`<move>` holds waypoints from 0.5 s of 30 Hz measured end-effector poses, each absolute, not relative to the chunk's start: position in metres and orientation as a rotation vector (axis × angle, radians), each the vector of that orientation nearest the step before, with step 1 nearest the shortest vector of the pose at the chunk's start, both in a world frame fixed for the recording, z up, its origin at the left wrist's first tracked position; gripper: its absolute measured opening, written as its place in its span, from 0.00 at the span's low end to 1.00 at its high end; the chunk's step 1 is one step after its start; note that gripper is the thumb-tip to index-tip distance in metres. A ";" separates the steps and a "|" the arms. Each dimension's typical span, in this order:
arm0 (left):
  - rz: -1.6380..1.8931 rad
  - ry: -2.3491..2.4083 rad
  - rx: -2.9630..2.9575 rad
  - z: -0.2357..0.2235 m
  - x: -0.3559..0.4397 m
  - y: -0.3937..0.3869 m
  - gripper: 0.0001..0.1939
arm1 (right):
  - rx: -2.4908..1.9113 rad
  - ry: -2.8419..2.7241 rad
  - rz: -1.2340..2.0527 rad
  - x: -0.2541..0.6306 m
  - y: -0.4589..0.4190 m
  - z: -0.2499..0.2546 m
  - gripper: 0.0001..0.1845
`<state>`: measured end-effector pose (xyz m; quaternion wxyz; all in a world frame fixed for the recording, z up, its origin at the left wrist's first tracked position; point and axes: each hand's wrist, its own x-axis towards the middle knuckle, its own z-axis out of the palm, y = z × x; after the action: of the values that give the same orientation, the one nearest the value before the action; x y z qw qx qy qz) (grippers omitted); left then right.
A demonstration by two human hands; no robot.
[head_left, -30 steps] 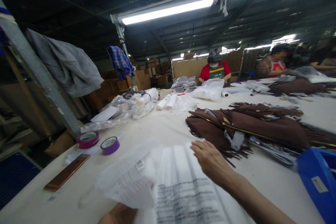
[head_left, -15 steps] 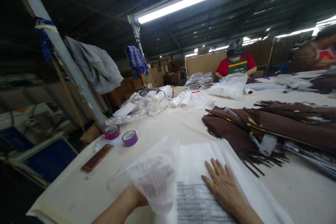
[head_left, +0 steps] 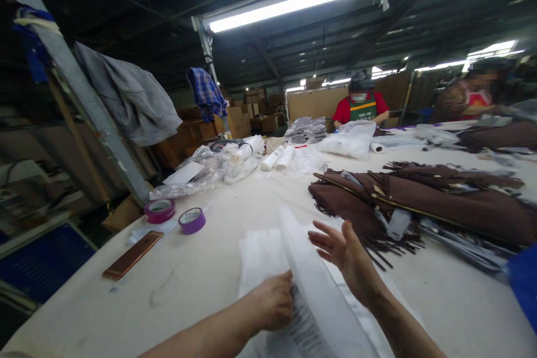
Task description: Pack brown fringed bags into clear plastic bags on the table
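Note:
A stack of translucent plastic bags (head_left: 258,251) with printed text lies in front of me. My left hand (head_left: 274,301) is closed on one plastic bag (head_left: 305,268), whose sheet stands raised between my two hands. Just right of that sheet, my right hand (head_left: 344,254) is lifted with its fingers spread, holding nothing. Whether its fingers touch the plastic I cannot tell. Brown fringed pieces with zippers (head_left: 436,207) lie beyond my right hand.
Left on the table are a phone (head_left: 133,254), a purple tape roll (head_left: 192,220) and a magenta tape roll (head_left: 159,210). Farther back lie white rolls (head_left: 277,158) and crumpled plastic (head_left: 201,170). Across the table is a person in a green apron (head_left: 361,109); another person (head_left: 465,95) is farther right.
My left hand has moved right across the stack, with a bag sheet now raised upright. My right hand has lifted off the stack and turned on its side. The view has shifted right.

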<state>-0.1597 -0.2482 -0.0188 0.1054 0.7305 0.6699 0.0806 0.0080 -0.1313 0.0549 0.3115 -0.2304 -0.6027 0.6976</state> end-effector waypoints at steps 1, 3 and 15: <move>0.189 1.923 2.200 -0.018 -0.159 -0.246 0.19 | -0.607 -1.615 1.862 0.015 -0.138 0.069 0.46; 0.019 1.760 2.407 -0.017 -0.159 -0.241 0.20 | -0.664 -1.907 1.680 0.026 -0.153 0.088 0.48; -0.362 2.050 2.438 0.006 -0.166 -0.271 0.07 | -1.252 -2.399 0.590 0.042 -0.112 -0.031 0.18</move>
<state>-0.1664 -0.2707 0.0058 -0.0321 0.7600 0.6392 -0.1129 0.0421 -0.1115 -0.0312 0.1846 -0.4443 -0.8512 0.2095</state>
